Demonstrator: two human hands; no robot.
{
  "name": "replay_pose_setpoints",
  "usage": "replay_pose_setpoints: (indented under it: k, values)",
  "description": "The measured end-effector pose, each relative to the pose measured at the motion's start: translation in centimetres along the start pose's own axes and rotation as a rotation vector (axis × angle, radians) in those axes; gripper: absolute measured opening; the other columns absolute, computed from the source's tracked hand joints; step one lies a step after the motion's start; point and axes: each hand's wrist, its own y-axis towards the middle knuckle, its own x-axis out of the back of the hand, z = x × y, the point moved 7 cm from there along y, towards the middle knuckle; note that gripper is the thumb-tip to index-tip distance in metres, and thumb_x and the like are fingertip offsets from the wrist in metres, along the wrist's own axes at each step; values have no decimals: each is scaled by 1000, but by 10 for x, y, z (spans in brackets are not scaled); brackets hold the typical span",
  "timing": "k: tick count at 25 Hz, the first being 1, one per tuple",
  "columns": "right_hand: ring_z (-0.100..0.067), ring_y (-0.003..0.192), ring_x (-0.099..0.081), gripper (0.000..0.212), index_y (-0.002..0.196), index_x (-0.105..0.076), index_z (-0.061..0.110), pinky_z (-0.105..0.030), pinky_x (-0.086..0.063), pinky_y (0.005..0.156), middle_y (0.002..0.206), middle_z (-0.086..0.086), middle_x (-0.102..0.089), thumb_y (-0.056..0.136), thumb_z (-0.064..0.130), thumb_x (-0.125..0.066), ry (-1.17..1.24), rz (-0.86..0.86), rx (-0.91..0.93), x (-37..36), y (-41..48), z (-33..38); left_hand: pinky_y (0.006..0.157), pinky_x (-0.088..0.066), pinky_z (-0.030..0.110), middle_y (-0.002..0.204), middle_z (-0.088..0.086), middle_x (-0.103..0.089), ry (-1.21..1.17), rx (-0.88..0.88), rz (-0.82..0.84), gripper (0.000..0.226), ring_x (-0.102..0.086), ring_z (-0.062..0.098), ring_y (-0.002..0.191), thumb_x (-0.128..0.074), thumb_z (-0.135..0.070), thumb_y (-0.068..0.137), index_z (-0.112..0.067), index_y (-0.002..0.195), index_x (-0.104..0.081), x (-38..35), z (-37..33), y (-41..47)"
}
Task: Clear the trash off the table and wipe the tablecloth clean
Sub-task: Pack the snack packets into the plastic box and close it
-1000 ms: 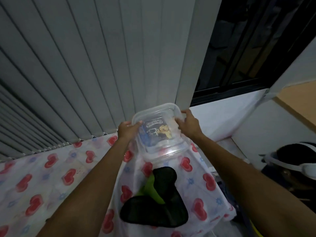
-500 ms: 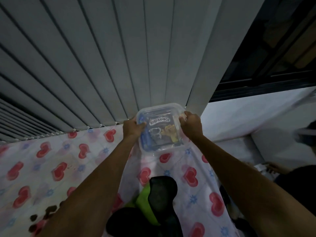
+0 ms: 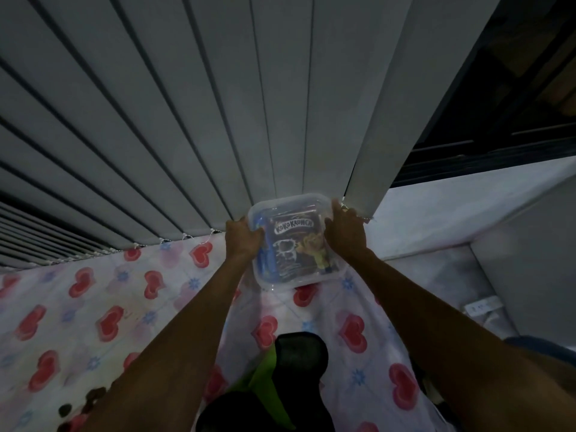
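Left hand (image 3: pixel 243 241) and right hand (image 3: pixel 345 234) grip opposite sides of a clear plastic container (image 3: pixel 296 241); between them, a packet (image 3: pixel 294 247) inside reads "Koko Krunch".

Both my forearms are bare, no sleeves in view, no watch, bracelet or rings that I can make out. Left hand (image 3: pixel 243 241) and right hand (image 3: pixel 344 235) ungloved. Low in frame, dark black clothing (image 3: pixel 299 353) with a bright green strip (image 3: pixel 261 375), probably mine; lighting dim, details unclear.
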Motion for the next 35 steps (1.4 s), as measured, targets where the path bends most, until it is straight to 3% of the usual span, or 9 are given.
replay_pose_setpoints:
  k: [2, 5, 8, 12, 22, 26, 29, 32, 35]
  values:
    - [-45, 125, -51, 57, 145, -35, 22, -57, -51, 96, 136, -24, -52, 95, 39, -55, -64, 42, 18, -5, -2, 4, 116, -38, 50, 147, 26, -44, 175, -166, -37, 59, -41, 41, 139, -54, -34, 98, -7, 149, -43, -8, -18, -19]
    - [-42, 139, -37, 71, 152, -28, 16, -57, -46, 103, 153, -16, -37, 94, 47, -56, -134, 8, 100, -13, -11, 7, 128, -16, 50, 167, 23, -17, 397, -463, -45, 74, -15, 38, 156, -38, -44, 102, -2, 160, -19, -28, -30, -42]
    - [-36, 148, -28, 88, 156, -20, 14, -53, -39, 111, 161, -12, -27, 90, 59, -55, -134, -17, 170, -26, -17, 4, 130, -8, 44, 171, 17, -5, 277, -435, -17, 69, -6, 33, 159, -20, -34, 102, 1, 161, -12, -34, -9, -33]
    - [-30, 153, -18, 90, 160, -7, 12, -49, -27, 118, 166, -13, -15, 95, 52, -57, -68, -5, 149, -31, -15, 4, 130, -9, 41, 172, 11, -1, 234, -395, -28, 73, -2, 27, 159, -11, -37, 97, -3, 162, -8, -39, -5, -29]
    - [-37, 141, -37, 88, 154, -14, 24, -58, -44, 105, 158, -7, -30, 88, 68, -52, -30, -34, 105, -27, -21, 4, 129, -12, 47, 172, 9, -3, 301, -364, -29, 80, -6, 30, 159, -24, -58, 101, -8, 163, -9, -33, -11, -36]
    - [-47, 140, -33, 80, 154, -21, 19, -62, -39, 108, 159, -17, -28, 91, 52, -59, -261, -43, 63, -11, -35, 14, 126, -12, 55, 173, 6, 2, 362, -307, 13, 82, -1, 30, 159, -33, -62, 102, -14, 163, -7, -24, -10, -42]
    - [-45, 125, -52, 71, 141, -47, 10, -55, -52, 95, 144, -24, -48, 81, 39, -74, -386, -157, 194, -2, -73, 41, 121, -24, 56, 171, 10, -12, 351, -338, -9, 79, -14, 31, 156, -37, -63, 100, -16, 161, -20, -3, -6, -68]
    - [-40, 108, -59, 49, 133, -55, 7, -47, -54, 83, 133, -23, -57, 89, 26, -64, -365, -254, 220, 0, -121, 64, 115, -34, 54, 163, 11, -30, 387, -373, -26, 78, -31, 33, 149, -35, -66, 95, -17, 156, -29, 28, 4, -109]
    - [-35, 112, -55, 46, 134, -49, 13, -45, -51, 91, 133, -17, -55, 92, 29, -57, -321, -182, 175, -3, -178, 87, 115, -31, 53, 159, 13, -38, 468, -411, -25, 72, -37, 33, 145, -42, -57, 100, -13, 155, -32, 65, 25, -154]
